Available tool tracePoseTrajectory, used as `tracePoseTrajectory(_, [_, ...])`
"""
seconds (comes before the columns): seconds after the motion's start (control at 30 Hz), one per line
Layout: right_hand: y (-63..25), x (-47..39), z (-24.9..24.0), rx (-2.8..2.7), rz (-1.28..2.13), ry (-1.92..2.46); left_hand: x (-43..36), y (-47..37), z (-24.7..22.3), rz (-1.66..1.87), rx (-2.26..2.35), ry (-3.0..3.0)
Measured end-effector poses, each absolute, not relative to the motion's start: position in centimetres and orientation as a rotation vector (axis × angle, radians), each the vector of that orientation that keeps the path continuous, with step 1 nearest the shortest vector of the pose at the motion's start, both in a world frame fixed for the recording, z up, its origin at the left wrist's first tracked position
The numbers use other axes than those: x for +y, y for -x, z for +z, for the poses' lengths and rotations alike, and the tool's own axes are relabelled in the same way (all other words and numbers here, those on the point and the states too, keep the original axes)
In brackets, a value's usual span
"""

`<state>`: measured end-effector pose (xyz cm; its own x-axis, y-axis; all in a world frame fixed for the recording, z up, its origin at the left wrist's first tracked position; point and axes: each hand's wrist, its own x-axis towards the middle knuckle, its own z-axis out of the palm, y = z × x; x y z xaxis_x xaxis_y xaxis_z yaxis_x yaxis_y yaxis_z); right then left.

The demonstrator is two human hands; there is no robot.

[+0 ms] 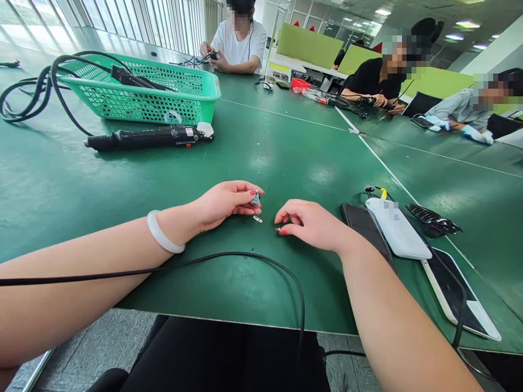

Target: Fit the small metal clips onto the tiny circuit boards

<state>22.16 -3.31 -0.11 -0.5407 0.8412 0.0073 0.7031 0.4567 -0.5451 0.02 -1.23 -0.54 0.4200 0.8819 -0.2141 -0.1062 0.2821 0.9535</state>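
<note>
My left hand (224, 204) pinches a small grey metal part (255, 198) between thumb and fingers, just above the green table. What exactly the part is I cannot make out. Directly below those fingertips lies a tiny flat pale piece (257, 219) on the tabletop. To the right, my right hand (306, 223) hovers low with bent fingers, a gap showing between thumb and forefinger. Nothing is plainly held in it, though its thumb tip is too small to see well. A few dark specks are scattered on the surface nearby.
A black electric screwdriver (143, 138) lies before a green basket (139, 92) with cables. A black cable (229, 254) crosses near the table edge. By my right forearm are a dark phone (365, 228), a white device (398, 228) and a white-framed phone (457, 294). Several people sit farther back.
</note>
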Motion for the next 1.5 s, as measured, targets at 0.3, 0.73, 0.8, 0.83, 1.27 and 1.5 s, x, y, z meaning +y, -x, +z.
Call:
tracePoseTrajectory(0.3, [-21.0,-3.2,-0.7,-2.485,0.596,1.411,-1.4,-0.1,-0.3,0.764,0.908,-1.093])
tracePoseTrajectory(0.73, [-19.0,-4.1,-0.9,-2.079,0.339,0.928,-1.5,0.1,-0.4,0.675,0.802,-1.173])
tracePoseTrajectory(0.8, [-18.6,-4.2,-0.9,-2.067,0.334,0.929,-1.6,0.1,-0.5,0.651,0.757,-1.187])
tracePoseTrajectory(0.83, [-18.5,-4.2,-1.0,-2.072,0.339,0.930,-1.6,0.1,-0.5,0.642,0.741,-1.192])
tracePoseTrajectory(1.27, [-18.5,-4.2,-1.3,-2.126,0.204,0.861,-1.7,0.3,-0.5,0.555,0.687,-1.225])
tracePoseTrajectory(1.5, [-18.7,-4.1,-1.4,-2.095,0.169,0.846,-1.6,0.3,-0.7,0.570,0.681,-1.216])
